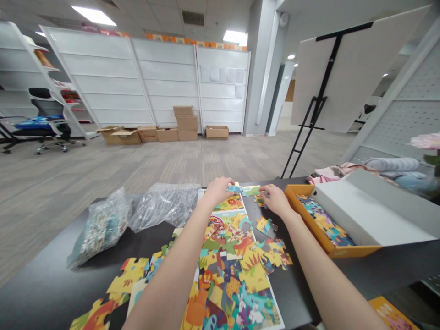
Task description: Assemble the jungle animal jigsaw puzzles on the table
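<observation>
At the far edge of the table, my left hand (218, 190) and my right hand (276, 200) pinch opposite ends of a short strip of joined puzzle pieces (250, 190), blue and green. Below it lies a printed picture sheet (277, 316) with a white border, largely covered by loose, colourful puzzle pieces (254, 275). Several more pieces (266, 227) rest to the sheet's right, below my right hand. Yellow and red pieces (129, 277) are spread left of my left forearm, which hides part of the pile. Whether the strip touches the sheet, I cannot tell.
A clear bag of puzzle pieces (103, 229) and a crumpled plastic bag (165, 206) sit at the left. On the right is an open orange box (338, 251) with pieces inside, its white lid part (371, 213) raised. Folded cloths (388, 166) lie behind it. An easel (318, 101) stands beyond the table.
</observation>
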Demonstrator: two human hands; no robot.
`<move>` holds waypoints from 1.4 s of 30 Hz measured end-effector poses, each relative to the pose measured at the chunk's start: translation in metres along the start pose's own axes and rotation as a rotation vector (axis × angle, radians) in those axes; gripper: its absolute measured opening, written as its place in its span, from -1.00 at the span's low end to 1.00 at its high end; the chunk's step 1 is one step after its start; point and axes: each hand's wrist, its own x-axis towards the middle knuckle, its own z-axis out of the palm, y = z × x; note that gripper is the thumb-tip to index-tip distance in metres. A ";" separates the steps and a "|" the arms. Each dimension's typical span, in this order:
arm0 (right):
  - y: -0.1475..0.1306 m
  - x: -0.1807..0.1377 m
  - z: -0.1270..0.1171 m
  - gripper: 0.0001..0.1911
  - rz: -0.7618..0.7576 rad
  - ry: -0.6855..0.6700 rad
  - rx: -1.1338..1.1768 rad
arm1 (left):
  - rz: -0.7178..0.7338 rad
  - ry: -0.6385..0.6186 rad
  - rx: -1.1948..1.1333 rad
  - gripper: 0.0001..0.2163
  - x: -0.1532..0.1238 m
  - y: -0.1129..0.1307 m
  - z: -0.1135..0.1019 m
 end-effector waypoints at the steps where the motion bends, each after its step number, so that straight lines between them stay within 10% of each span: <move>1: 0.001 0.000 0.000 -0.79 -0.005 -0.016 -0.007 | 0.006 -0.018 0.004 -0.72 0.000 0.000 0.004; 42: -0.004 -0.005 0.002 -0.72 -0.011 -0.113 -0.050 | 0.158 -0.111 0.172 -0.63 -0.003 0.011 0.029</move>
